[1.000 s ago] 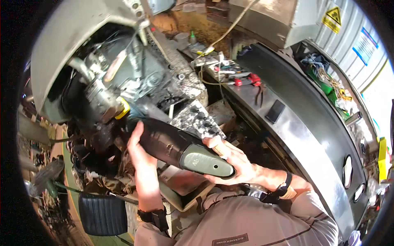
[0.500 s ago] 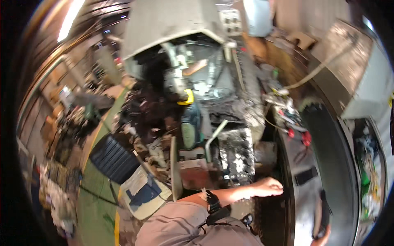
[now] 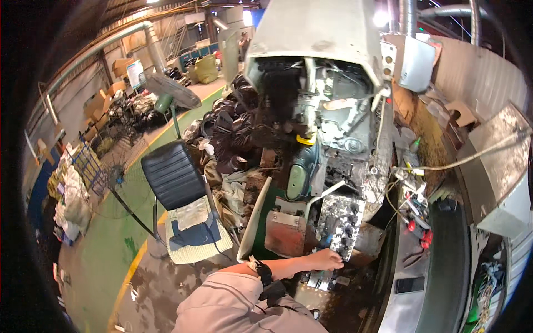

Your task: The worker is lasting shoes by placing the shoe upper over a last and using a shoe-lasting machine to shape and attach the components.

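Note:
My left hand (image 3: 326,260), its forearm coming from the lower left with a black watch (image 3: 264,272) at the wrist, is curled closed. It is over the lower end of a shiny metal panel (image 3: 342,219) dotted with dark spots. What its fingers hold, if anything, is hidden. My right hand is out of view. Beyond the panel stands a large grey machine (image 3: 313,28) with an open front and worn metal parts inside. A dark green motor-like housing (image 3: 301,172) with a yellow piece (image 3: 306,139) sits below the opening. Beside the panel is a reddish plate (image 3: 285,232).
A metal ledge (image 3: 402,311) on the right carries a dark flat phone-like object (image 3: 410,285), red-handled tools (image 3: 426,238) and pliers (image 3: 413,258). A black-backed chair (image 3: 173,172) stands left, near a pedestal fan (image 3: 169,89). Dark shiny material (image 3: 225,130) is heaped beside the machine.
The view has swung, so the machine and chair appear farther right. My left hand has come over the metal panel's lower end. My right hand, earlier at the lower right by a dark long object, has left view.

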Demonstrator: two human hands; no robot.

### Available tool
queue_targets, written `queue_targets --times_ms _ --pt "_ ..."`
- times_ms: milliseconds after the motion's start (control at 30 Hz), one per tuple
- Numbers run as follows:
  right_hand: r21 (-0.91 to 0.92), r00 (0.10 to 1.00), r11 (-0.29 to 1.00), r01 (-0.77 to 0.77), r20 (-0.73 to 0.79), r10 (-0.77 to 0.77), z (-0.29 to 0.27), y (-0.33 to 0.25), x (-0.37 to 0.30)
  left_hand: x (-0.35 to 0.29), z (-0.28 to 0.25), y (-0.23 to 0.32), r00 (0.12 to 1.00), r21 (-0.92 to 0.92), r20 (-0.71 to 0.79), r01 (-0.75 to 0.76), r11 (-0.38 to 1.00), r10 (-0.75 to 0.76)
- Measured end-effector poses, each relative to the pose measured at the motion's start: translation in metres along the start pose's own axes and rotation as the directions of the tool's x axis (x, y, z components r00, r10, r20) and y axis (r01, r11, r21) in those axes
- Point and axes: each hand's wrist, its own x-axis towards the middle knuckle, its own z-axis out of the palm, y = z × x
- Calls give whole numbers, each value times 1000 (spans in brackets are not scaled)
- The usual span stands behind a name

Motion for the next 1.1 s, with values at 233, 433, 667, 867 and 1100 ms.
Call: queue_targets --times_ms 233,433,667,867,1100 --pt "312 871 831 461 21 -490 62 -161 -71 -9 -29 10 944 -93 279 -155 984 175" --pt "853 296 518 57 481 -825 147 -399 -293 -79 -102 23 827 -355 426 -219 909 366" --pt "810 -57 270 521 348 -936 84 -548 -502 -144 -224 2 891 -554 42 -356 752 453" --pt "743 21 304 596 364 -931 111 -566 -526 -144 -274 -44 928 -781 -129 -313 540 350" --pt "780 77 313 543 325 -943 109 -581 -536 -129 -300 -42 936 -802 -157 -306 512 314"
